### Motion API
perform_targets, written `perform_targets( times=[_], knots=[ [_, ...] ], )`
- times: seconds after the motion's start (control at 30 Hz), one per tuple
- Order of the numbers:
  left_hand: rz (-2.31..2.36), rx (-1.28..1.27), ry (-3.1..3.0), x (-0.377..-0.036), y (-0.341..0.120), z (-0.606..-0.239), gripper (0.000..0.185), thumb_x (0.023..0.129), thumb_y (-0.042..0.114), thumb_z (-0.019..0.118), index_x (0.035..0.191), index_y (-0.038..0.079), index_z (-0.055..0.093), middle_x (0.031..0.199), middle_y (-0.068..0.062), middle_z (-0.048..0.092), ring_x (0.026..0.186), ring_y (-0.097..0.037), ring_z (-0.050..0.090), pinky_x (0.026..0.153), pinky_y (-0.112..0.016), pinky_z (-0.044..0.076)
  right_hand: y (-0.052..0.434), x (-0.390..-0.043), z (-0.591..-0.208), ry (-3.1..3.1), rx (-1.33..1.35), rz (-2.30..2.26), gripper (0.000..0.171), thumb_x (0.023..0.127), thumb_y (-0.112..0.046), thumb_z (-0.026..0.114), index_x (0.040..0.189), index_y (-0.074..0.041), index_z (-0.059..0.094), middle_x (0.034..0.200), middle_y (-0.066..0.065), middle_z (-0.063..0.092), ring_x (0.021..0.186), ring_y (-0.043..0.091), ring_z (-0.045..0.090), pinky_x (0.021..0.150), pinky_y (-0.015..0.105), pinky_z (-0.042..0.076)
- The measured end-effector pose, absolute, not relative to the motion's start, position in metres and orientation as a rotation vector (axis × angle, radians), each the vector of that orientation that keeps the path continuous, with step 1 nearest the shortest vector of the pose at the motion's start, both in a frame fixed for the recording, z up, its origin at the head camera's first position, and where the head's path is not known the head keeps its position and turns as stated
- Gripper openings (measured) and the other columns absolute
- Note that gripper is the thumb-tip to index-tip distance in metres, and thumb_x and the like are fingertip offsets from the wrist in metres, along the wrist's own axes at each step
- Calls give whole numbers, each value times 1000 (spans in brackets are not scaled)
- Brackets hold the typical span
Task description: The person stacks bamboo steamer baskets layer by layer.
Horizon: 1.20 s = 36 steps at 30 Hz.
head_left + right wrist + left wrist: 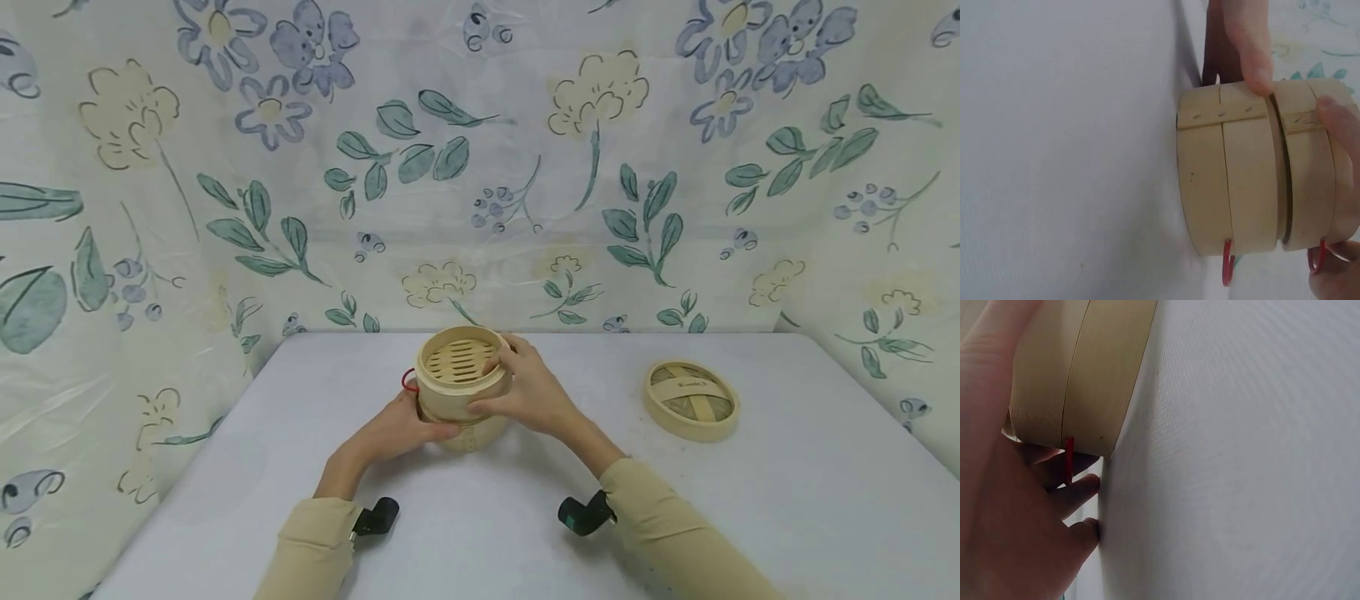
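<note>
- A floral sheet (517,92) hangs behind everything, meeting the far edge of the tabletop.
- The white tabletop (465,533) carries the bamboo steamer parts; its flat top gives the stack firm footing.
- The lower tier (1238,181) stands upright toward the far edge, left of that edge's middle, its base apparently on the surface.
- The upper tier (450,400) sits above it, slatted floor visible from overhead. A dark gap shows between the two walls, so I cannot tell whether it is fully seated.
- The lid (693,404) lies apart, toward the far right corner, which leaves the slats uncovered and both hands room.
- The right hand (528,387) grips the upper tier by its side, thumb against the outer wall, probably for control over its tilt.
- The left hand (401,429) wraps the lower tier, thumb near the gap, seemingly to stop it sliding.
- Two red loops, one on the lower wall (1227,262), one on the upper (1322,253), project on the same side.
</note>
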<state>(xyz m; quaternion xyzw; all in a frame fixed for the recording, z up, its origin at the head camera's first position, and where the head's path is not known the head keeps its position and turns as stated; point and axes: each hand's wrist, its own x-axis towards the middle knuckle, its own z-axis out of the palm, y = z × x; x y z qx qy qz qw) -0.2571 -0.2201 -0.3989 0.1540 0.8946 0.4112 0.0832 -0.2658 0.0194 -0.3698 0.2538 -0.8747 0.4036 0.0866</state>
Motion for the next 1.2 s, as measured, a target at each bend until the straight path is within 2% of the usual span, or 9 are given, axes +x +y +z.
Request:
perform_targets(
  times=[0.2,0.53,0.87,1.03,1.2],
  knots=[
    [1255,448,2659,-257,-217,-399,101,78,46,82,156,19,23,150,-10,45,138,-26,40,116,-53,28,17,-265,-373,-2625,721,1226,48,71,-40,89,103,-16,62,156,17,32,143,37,32,110,58,35],
    [1240,463,2682,-255,-217,-397,104,78,45,82,155,18,18,153,-11,39,141,-27,36,117,-53,25,14,-259,-377,-2617,662,1217,48,71,-42,88,101,-18,60,156,15,32,143,36,32,109,59,36],
    [1265,529,2661,-254,-221,-399,105,79,42,82,157,18,16,157,-12,33,144,-28,31,118,-55,22,9,-252,-379,-2637,643,1141,49,72,-45,87,104,-20,59,157,16,30,142,38,32,103,61,42],
    [1264,528,2659,-255,-220,-399,104,79,42,82,157,18,17,156,-11,35,144,-28,31,118,-55,23,10,-250,-378,-2658,672,1113,51,75,-45,85,112,-20,59,157,18,27,143,40,31,102,60,43],
    [1239,497,2672,-255,-219,-401,104,80,45,80,157,19,16,156,-11,35,144,-28,32,118,-54,23,17,-251,-377,-2689,745,1085,65,79,-45,82,133,-21,55,158,17,24,142,37,33,103,59,43]
  ],
)
